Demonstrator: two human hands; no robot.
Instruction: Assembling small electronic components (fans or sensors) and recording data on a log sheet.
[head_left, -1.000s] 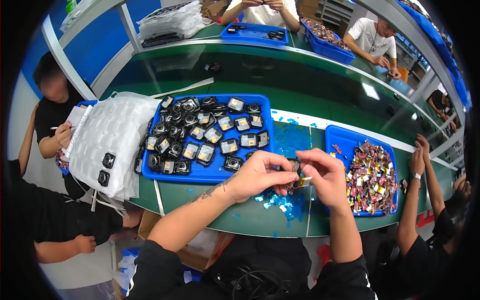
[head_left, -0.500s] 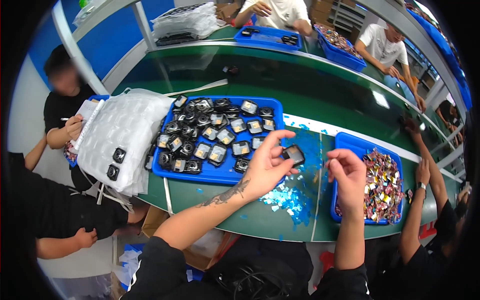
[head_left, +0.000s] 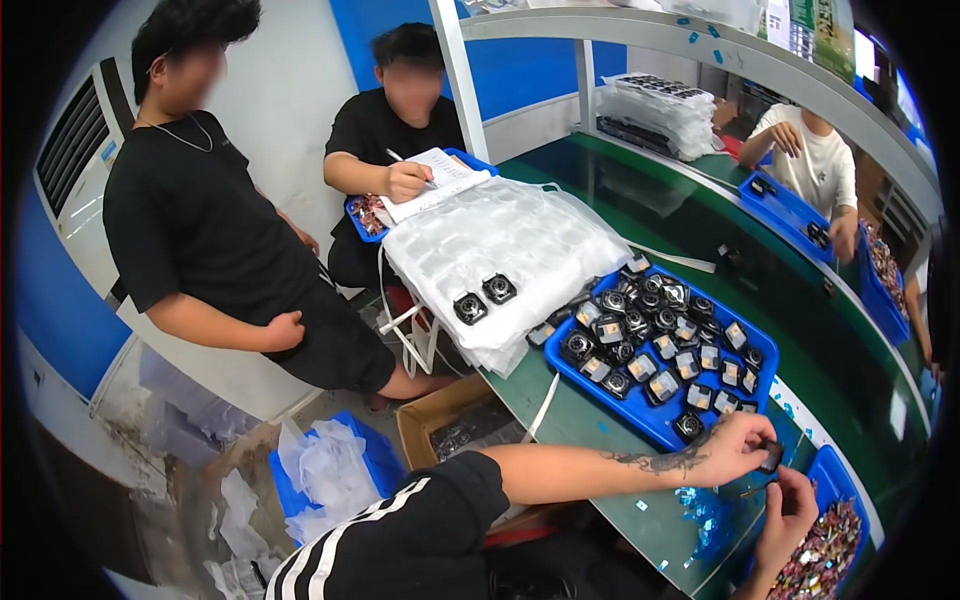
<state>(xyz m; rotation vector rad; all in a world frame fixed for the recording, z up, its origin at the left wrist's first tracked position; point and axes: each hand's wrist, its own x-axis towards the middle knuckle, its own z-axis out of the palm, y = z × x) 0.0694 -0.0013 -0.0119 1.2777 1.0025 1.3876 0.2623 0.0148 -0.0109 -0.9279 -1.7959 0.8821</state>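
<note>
In the head view, the left hand point(head_left: 740, 448) pinches a small dark unit point(head_left: 771, 457) between thumb and fingers, over the bench point(head_left: 650, 515). The right hand point(head_left: 788, 512) is just below it, fingers curled, thumb and forefinger close together; whether they grip anything I cannot tell. Beyond the left hand, to its left, lies a blue tray point(head_left: 612, 402) of similar units point(head_left: 662, 387); beside the right hand, on its far side, is a second tray point(head_left: 826, 464) of small, mixed-colour pieces point(head_left: 824, 552). Blue scraps point(head_left: 703, 512) lie on the bench just left of the right hand. The step in hand looks like close fingerwork on the held unit; the next move seems to call for a steady left pinch and a fine right fingertip grip. The left fingers cover much of the unit, so its working face is hidden. A thin line near the right fingertips is too small to identify. The right forearm and the second tray's near end are cut off by the dark rim.
</note>
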